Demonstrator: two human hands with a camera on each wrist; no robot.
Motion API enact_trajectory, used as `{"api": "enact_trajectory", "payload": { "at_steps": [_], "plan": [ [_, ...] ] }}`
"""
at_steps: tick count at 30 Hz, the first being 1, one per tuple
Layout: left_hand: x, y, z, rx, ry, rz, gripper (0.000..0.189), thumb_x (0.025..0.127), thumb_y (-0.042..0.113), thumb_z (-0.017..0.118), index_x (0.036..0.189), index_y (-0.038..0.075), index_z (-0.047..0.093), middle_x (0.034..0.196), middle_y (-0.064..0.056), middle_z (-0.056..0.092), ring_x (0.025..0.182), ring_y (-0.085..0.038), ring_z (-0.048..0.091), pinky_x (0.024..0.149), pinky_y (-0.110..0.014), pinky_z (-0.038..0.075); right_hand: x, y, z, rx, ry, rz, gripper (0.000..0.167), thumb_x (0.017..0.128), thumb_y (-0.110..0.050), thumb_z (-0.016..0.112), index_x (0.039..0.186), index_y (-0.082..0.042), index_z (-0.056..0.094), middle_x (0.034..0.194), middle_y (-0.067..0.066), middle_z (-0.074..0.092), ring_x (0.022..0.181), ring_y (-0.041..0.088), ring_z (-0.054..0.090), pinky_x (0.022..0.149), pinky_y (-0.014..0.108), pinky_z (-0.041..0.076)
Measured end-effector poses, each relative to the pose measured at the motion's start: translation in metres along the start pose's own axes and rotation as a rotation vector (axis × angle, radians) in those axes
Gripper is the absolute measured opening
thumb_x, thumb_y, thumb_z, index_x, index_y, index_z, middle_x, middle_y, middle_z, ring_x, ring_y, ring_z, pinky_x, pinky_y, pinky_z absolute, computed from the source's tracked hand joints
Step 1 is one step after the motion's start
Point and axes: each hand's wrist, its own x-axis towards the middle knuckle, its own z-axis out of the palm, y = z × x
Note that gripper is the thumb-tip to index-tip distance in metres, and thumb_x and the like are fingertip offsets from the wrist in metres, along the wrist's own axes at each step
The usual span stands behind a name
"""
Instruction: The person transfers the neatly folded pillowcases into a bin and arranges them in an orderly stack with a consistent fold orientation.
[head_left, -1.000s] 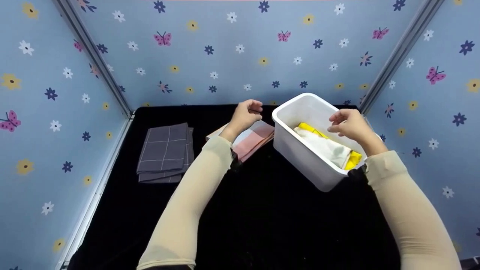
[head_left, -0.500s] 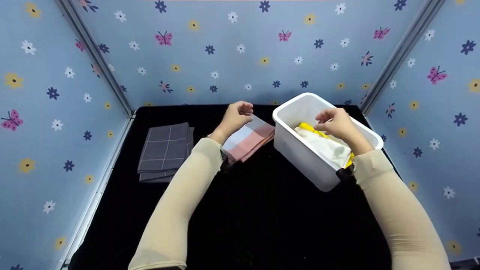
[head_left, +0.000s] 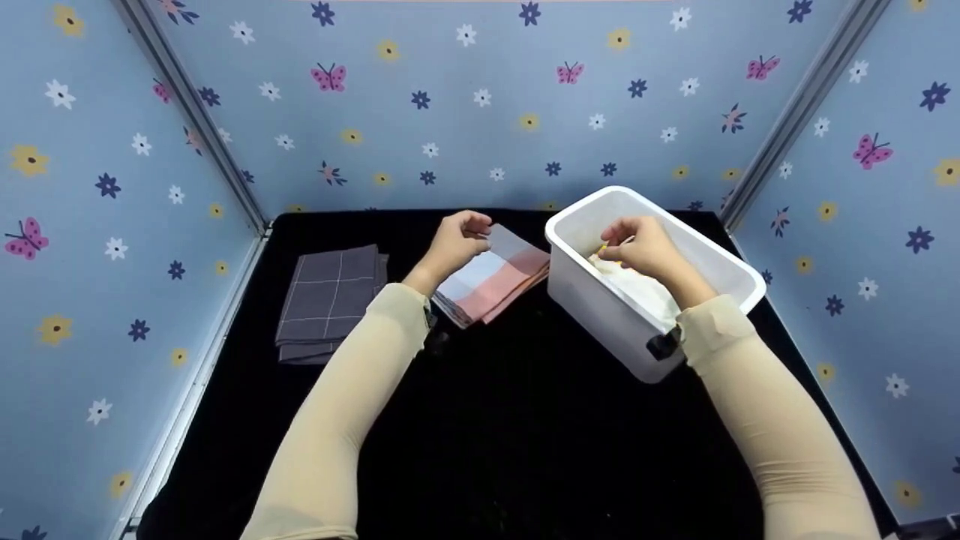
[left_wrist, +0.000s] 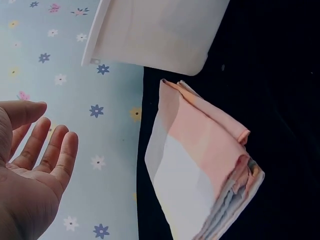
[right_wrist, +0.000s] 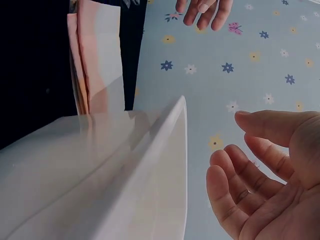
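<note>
My left hand point(head_left: 454, 244), its fingers loosely curled and holding nothing, hovers above the left side of a folded pink, white and grey checked cloth point(head_left: 504, 276). In the left wrist view that cloth point(left_wrist: 200, 145) shows several stacked layers at its edge. My right hand point(head_left: 645, 244) is over the white plastic bin point(head_left: 600, 311), with thumb and fingers apart and bare in the right wrist view. Inside the bin lies a white cloth point(head_left: 637, 289) with a bit of yellow, partly hidden by the right hand and forearm.
Folded dark grey cloths with a white grid point(head_left: 330, 296) lie stacked at the left of the black-covered table point(head_left: 540, 435). Flower-patterned panels point(head_left: 480, 112) enclose the back and both sides. The checked cloth's right corner is close beside the bin.
Both hands have drifted left, uncovering more of the checked cloth. The right hand has passed across the bin toward its left rim. The cloths and the bin stay in place.
</note>
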Motion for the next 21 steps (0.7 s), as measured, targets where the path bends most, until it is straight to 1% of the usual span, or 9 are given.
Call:
{"api": "enact_trajectory", "payload": {
  "at_steps": [3,5,8,13,18,21],
  "plan": [
    [-0.003,-0.003,-0.003,-0.003,0.003,-0.007,0.040,0.093,-0.009,0.067,0.133,-0.008,0.067,0.125,-0.027,0.071,0.119,-0.044,0.071,0.082,-0.026,0.058,0.002,-0.004,0.007,0.004,-0.007,-0.009,0.020,0.090,-0.001,0.081,0.105,0.005,0.068,0.076,-0.008,0.063,0.065,0.001,0.060,0.059,0.020,0.054],
    [-0.005,-0.005,-0.006,-0.006,0.011,-0.012,0.040,0.093,-0.010,0.067,0.133,-0.008,0.067,0.123,-0.025,0.071,0.119,-0.044,0.071,0.081,-0.025,0.057,0.003,-0.006,0.011,0.014,-0.015,-0.018,0.022,0.092,-0.003,0.080,0.107,0.007,0.068,0.078,-0.008,0.064,0.065,0.002,0.060,0.058,0.018,0.053],
    [-0.008,-0.010,-0.009,-0.010,0.023,-0.019,0.039,0.092,-0.010,0.067,0.132,-0.009,0.067,0.121,-0.024,0.072,0.118,-0.044,0.072,0.079,-0.022,0.057,0.004,-0.008,0.017,0.038,-0.024,-0.026,0.025,0.093,-0.003,0.078,0.111,0.011,0.067,0.080,-0.007,0.065,0.066,0.003,0.061,0.057,0.018,0.053],
    [-0.015,-0.017,-0.014,-0.006,0.030,-0.036,0.039,0.093,-0.009,0.068,0.132,-0.009,0.067,0.124,-0.025,0.072,0.117,-0.041,0.072,0.079,-0.021,0.057,0.001,-0.013,0.028,0.063,-0.021,-0.036,0.028,0.095,-0.005,0.078,0.115,0.012,0.068,0.083,-0.006,0.065,0.067,0.002,0.062,0.058,0.017,0.053],
    [-0.023,-0.023,-0.018,0.001,0.037,-0.045,0.040,0.094,-0.008,0.068,0.134,-0.009,0.066,0.128,-0.030,0.070,0.119,-0.043,0.072,0.080,-0.022,0.057,-0.002,-0.013,0.041,0.062,0.014,-0.108,0.031,0.092,-0.003,0.078,0.117,0.013,0.069,0.082,-0.004,0.067,0.067,0.001,0.061,0.061,0.015,0.052],
    [-0.027,-0.028,-0.020,0.002,0.041,-0.047,0.040,0.094,-0.007,0.068,0.134,-0.008,0.066,0.128,-0.030,0.070,0.120,-0.043,0.072,0.080,-0.022,0.057,-0.005,-0.010,0.048,0.048,0.054,-0.157,0.032,0.090,-0.002,0.078,0.117,0.012,0.070,0.087,0.002,0.070,0.070,0.003,0.062,0.065,0.015,0.051]
  ]
}}
